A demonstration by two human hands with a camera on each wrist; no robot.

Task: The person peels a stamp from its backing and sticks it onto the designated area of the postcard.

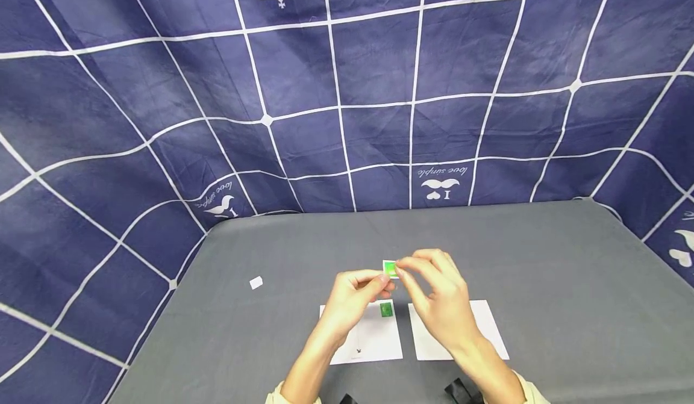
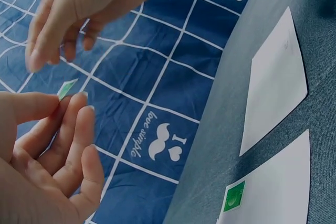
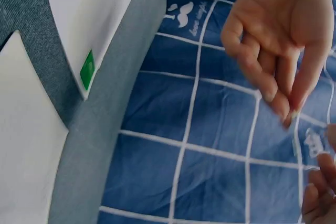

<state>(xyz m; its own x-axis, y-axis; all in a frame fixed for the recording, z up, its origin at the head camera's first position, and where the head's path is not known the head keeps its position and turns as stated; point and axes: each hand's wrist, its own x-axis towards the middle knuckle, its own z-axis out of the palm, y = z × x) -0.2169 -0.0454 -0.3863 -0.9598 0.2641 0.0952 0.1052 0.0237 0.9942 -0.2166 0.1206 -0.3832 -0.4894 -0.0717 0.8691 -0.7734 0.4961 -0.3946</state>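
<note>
Between the thumb and forefinger of my left hand [image 1: 349, 300] is a small green stamp with a white border [image 1: 389, 268], raised above the table. The left wrist view catches this stamp [image 2: 66, 88] nearly edge-on. My right hand [image 1: 446, 307] hovers close beside it, fingers loosely bent; the left wrist view shows a gap between its fingertips and the stamp. Below the left hand lies a white envelope [image 1: 374, 341] bearing another green stamp [image 1: 386, 309] at its upper right corner. A second white envelope [image 1: 488, 326] lies partly hidden under the right hand and forearm.
A small white paper piece [image 1: 256, 282] lies on the grey table cover [image 1: 553, 271] to the left. Behind the table hangs a blue curtain [image 1: 374, 133] with white grid lines. Black objects [image 1: 461, 391] show at the bottom edge of the head view.
</note>
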